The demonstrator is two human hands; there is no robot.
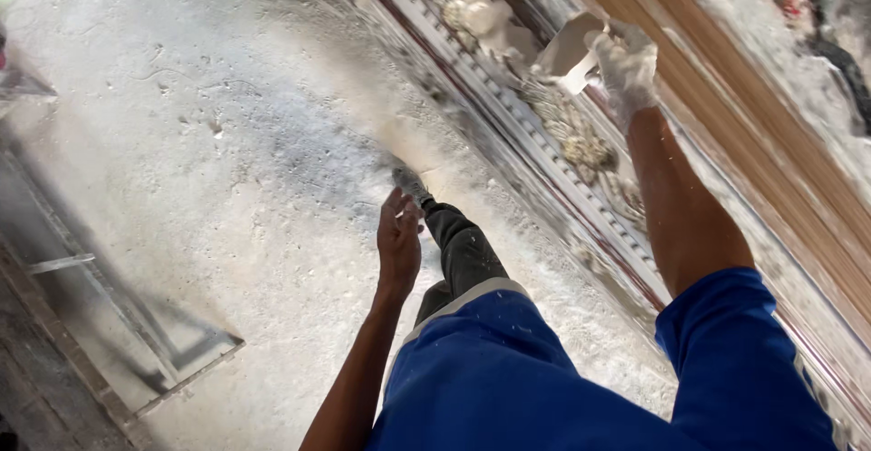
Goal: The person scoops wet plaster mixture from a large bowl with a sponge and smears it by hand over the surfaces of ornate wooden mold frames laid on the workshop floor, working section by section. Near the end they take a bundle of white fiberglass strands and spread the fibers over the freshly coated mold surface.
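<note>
Upper right: plaster-caked right hand [624, 63] grips white scraper [570, 52] at ridged moulding surface [508, 133] | centre: left hand [399, 242] loosely curled, empty | left: dusty white floor [209, 170]

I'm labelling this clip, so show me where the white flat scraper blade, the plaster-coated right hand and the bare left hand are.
white flat scraper blade [570, 50], head view, middle of the blade face.
plaster-coated right hand [626, 65], head view, back of the hand.
bare left hand [399, 242], head view, back of the hand.
</note>
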